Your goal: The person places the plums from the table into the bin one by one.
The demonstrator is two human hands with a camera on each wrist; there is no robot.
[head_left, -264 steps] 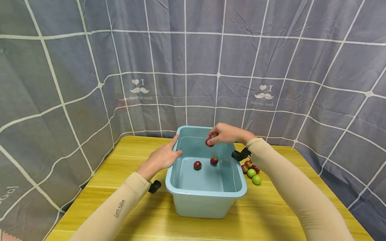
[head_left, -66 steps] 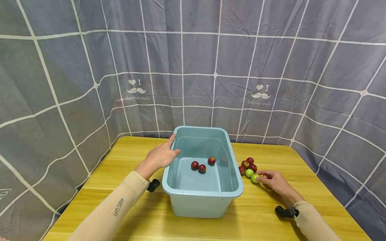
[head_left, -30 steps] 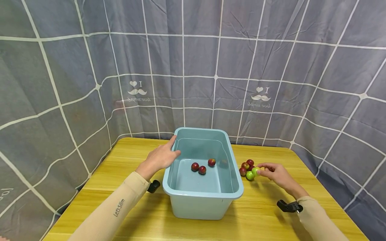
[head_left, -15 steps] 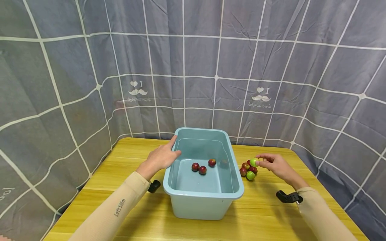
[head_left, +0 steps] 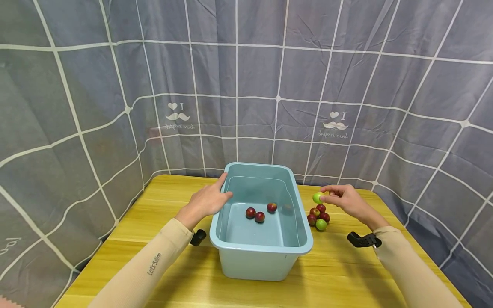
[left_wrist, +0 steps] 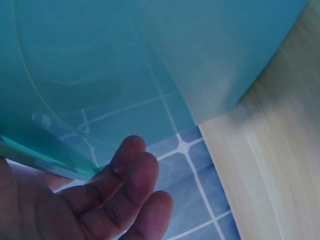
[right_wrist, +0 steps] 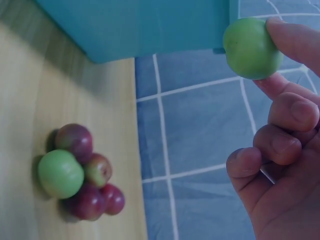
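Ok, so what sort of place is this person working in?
Probably an indoor recording corner, judging by the gray gridded cloth hung behind and beside the wooden table, and the black device worn near each wrist. What lies beyond the cloth doesn't show.

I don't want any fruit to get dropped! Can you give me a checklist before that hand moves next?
1. Green fruit pinched by the right hand: ok.
2. Green fruit free of the pile: ok, there is a gap between them.
3. Left hand on the tub: ok, it touches the left side.
4. Green fruit over the tub: not ok, it is outside, on the right.
5. Room in the tub: ok, there is bare space around the three red fruits.
6. Pinch firm enough: cannot tell, pictures don't show how hard it is.
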